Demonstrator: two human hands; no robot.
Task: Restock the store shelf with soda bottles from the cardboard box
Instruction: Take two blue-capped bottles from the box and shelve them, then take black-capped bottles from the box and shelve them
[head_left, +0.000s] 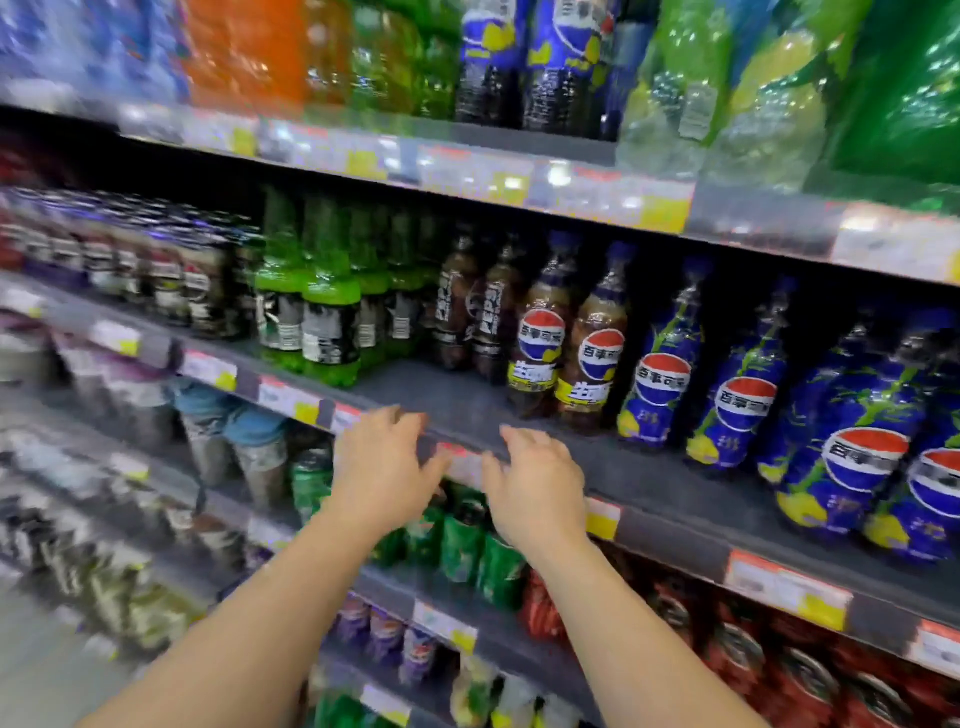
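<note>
both bare forearms reach up from the bottom edge toward the middle shelf (467, 400) of a store rack. soda bottles stand on that shelf in rows: dark-labelled ones at the far left, green bottles (330, 317) next, two dark cola bottles (470, 306) set far back, then two brown cola bottles (566, 353) with round red, white and blue logos, then blue-wrapped bottles (737, 384) with the same logo running off to the right. a bare grey stretch of shelf lies in front of the set-back dark cola bottles, between the green bottles and the brown ones. no cardboard box shows.

price tags (789, 587) in red, white and yellow line each shelf lip. above, the top shelf carries large orange, green and dark bottles; below, green bottles (467, 540) and red packs (779, 665) fill the lower shelves. much of the left side is blurred.

left hand (382, 462) hovers at the shelf lip, fingers spread and slightly bent, holding nothing; whether the fingertips touch the lip is unclear. right hand (532, 488) sits just beside it, apart from it, fingers likewise loosely spread and holding nothing, its fingertips at the front edge below the bare patch.
</note>
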